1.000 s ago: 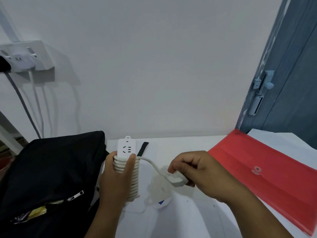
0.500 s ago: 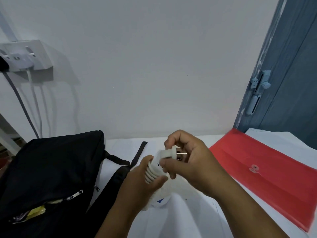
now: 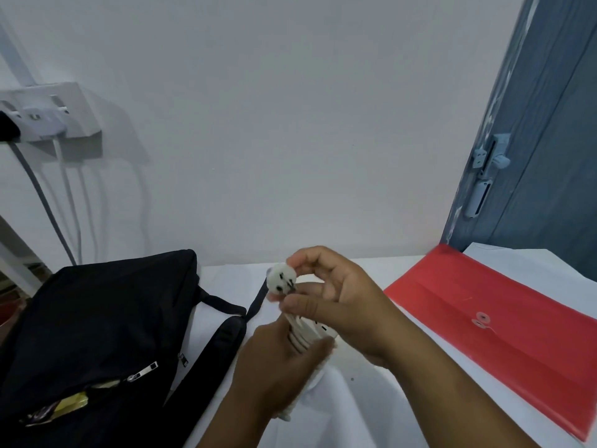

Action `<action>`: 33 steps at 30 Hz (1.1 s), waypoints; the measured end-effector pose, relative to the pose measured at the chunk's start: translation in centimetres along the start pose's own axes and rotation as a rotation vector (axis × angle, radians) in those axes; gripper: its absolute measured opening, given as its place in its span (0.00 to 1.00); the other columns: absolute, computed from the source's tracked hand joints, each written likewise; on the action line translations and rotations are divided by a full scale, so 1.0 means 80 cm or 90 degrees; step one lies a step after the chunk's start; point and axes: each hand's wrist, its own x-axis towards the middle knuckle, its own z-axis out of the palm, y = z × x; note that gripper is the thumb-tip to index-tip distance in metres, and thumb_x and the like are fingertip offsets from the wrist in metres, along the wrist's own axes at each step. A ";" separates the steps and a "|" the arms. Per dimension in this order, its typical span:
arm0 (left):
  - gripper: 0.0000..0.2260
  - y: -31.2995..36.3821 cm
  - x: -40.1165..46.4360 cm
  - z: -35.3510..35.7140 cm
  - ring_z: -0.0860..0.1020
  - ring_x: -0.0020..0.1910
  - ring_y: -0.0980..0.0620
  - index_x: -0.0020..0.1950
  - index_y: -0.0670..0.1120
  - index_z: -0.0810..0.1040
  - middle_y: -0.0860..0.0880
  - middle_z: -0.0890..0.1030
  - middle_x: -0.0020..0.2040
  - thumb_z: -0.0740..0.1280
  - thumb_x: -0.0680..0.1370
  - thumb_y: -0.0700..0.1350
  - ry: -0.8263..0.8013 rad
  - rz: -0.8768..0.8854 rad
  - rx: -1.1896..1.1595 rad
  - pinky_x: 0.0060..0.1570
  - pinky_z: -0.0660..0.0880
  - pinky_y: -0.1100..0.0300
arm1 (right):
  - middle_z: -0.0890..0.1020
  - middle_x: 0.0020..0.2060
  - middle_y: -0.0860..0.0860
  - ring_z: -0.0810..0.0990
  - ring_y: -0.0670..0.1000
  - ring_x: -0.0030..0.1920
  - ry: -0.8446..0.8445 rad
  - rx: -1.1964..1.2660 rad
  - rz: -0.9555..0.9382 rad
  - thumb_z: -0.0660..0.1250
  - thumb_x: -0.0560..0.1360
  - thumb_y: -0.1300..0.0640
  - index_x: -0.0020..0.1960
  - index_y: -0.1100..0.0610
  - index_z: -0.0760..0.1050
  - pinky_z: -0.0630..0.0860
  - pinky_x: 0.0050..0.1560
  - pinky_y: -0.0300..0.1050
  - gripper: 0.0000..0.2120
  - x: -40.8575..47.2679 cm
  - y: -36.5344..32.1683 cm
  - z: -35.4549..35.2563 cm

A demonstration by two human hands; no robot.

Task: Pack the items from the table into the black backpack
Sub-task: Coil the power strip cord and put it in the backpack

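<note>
A white power strip (image 3: 302, 334) with its cord coiled round it is held above the table's middle. My left hand (image 3: 274, 360) grips the coiled body from below. My right hand (image 3: 339, 299) pinches the white plug (image 3: 281, 280) at the cord's end, prongs facing left. The black backpack (image 3: 97, 334) lies on the table at the left, its front pocket zip partly undone with something yellow inside. A red envelope folder (image 3: 484, 328) lies on the right.
The table wears a white cloth (image 3: 355, 409). A wall socket (image 3: 48, 114) with plugs and hanging cables is at the upper left. A blue-grey door (image 3: 542, 156) stands at the right. A backpack strap (image 3: 226, 321) trails toward the hands.
The power strip was tipped from upright. My right hand wound the cord's free end round it and lifted the plug up, turning its prongs from right to left.
</note>
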 end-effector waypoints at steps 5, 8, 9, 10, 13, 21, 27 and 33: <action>0.13 0.003 -0.007 -0.013 0.84 0.45 0.57 0.56 0.58 0.79 0.58 0.86 0.46 0.72 0.74 0.61 -0.071 0.023 -0.100 0.50 0.81 0.47 | 0.75 0.68 0.38 0.74 0.42 0.69 0.053 -0.167 -0.039 0.71 0.76 0.63 0.67 0.43 0.73 0.71 0.71 0.50 0.24 -0.001 0.019 -0.034; 0.15 0.006 -0.005 -0.019 0.83 0.42 0.60 0.51 0.59 0.79 0.60 0.85 0.43 0.71 0.71 0.66 -0.120 0.048 -0.006 0.46 0.81 0.54 | 0.75 0.67 0.36 0.70 0.37 0.70 0.083 -0.363 -0.062 0.68 0.78 0.64 0.62 0.40 0.78 0.66 0.73 0.44 0.21 -0.006 0.029 -0.052; 0.15 0.008 -0.005 -0.022 0.82 0.41 0.61 0.49 0.60 0.79 0.61 0.84 0.43 0.72 0.70 0.67 -0.148 0.057 0.023 0.45 0.80 0.56 | 0.74 0.67 0.34 0.68 0.35 0.70 0.075 -0.406 -0.054 0.68 0.79 0.62 0.60 0.40 0.80 0.66 0.71 0.41 0.19 -0.007 0.032 -0.055; 0.15 0.009 -0.005 -0.023 0.82 0.41 0.62 0.47 0.60 0.80 0.62 0.84 0.42 0.73 0.68 0.67 -0.171 0.060 0.042 0.44 0.80 0.58 | 0.74 0.67 0.34 0.68 0.33 0.70 0.053 -0.417 -0.038 0.68 0.79 0.61 0.59 0.40 0.81 0.66 0.70 0.38 0.17 -0.007 0.034 -0.057; 0.13 0.016 -0.005 -0.024 0.82 0.41 0.62 0.46 0.62 0.80 0.62 0.84 0.41 0.75 0.66 0.64 -0.218 0.075 0.060 0.43 0.79 0.60 | 0.76 0.66 0.34 0.67 0.32 0.69 -0.027 -0.433 0.030 0.67 0.80 0.57 0.55 0.41 0.84 0.65 0.68 0.36 0.12 -0.007 0.041 -0.057; 0.22 0.005 -0.001 -0.034 0.84 0.49 0.52 0.56 0.56 0.82 0.53 0.85 0.50 0.77 0.66 0.61 -0.187 0.042 -0.164 0.51 0.82 0.51 | 0.85 0.50 0.44 0.81 0.43 0.50 0.030 -0.205 0.164 0.56 0.77 0.49 0.49 0.50 0.84 0.72 0.49 0.39 0.17 -0.012 0.049 -0.062; 0.20 -0.002 0.000 -0.031 0.83 0.53 0.52 0.61 0.59 0.79 0.53 0.85 0.54 0.76 0.71 0.61 -0.197 0.050 -0.183 0.52 0.82 0.53 | 0.79 0.36 0.53 0.73 0.48 0.35 0.186 -0.063 0.062 0.64 0.78 0.68 0.46 0.58 0.85 0.72 0.37 0.34 0.12 -0.013 0.060 -0.080; 0.22 0.007 -0.010 -0.011 0.83 0.49 0.47 0.60 0.53 0.79 0.47 0.84 0.51 0.73 0.69 0.58 -0.113 0.029 -0.330 0.47 0.80 0.56 | 0.84 0.44 0.56 0.79 0.53 0.42 0.098 -0.071 0.118 0.60 0.83 0.59 0.50 0.55 0.85 0.78 0.47 0.46 0.14 -0.022 0.080 -0.063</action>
